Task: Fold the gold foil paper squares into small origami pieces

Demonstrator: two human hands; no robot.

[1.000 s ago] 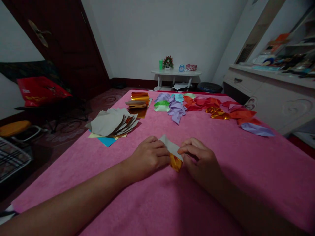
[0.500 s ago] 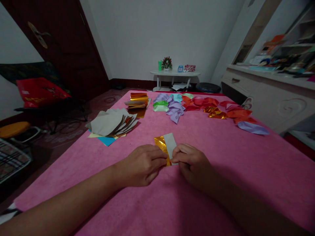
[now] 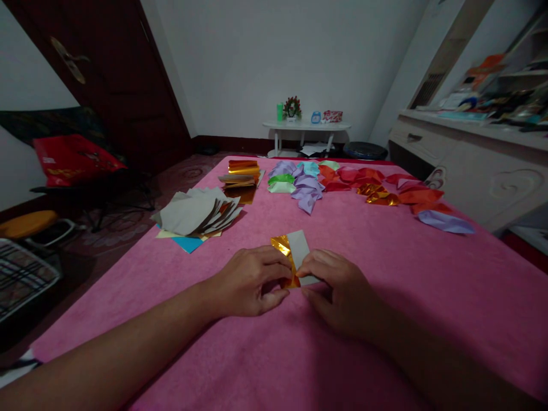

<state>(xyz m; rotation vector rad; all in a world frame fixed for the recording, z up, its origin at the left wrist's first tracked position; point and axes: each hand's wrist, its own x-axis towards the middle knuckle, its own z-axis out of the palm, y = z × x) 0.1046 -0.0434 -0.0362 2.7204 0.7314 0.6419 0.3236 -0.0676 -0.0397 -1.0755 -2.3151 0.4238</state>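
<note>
A small folded paper, gold foil on one side and white on the other, lies on the pink cloth in front of me. My left hand pinches its near left edge with curled fingers. My right hand presses and grips its near right edge, fingers bent. The far end of the paper sticks out beyond both hands.
A fanned stack of grey and coloured sheets lies at the left, gold foil sheets behind it. Folded purple, green, red and gold pieces line the far side. A cabinet stands at the right, a white side table by the wall.
The paper was turned from a tilted hold between my hands to lying flat with its far end pointing away. Both hands drew slightly nearer to me.
</note>
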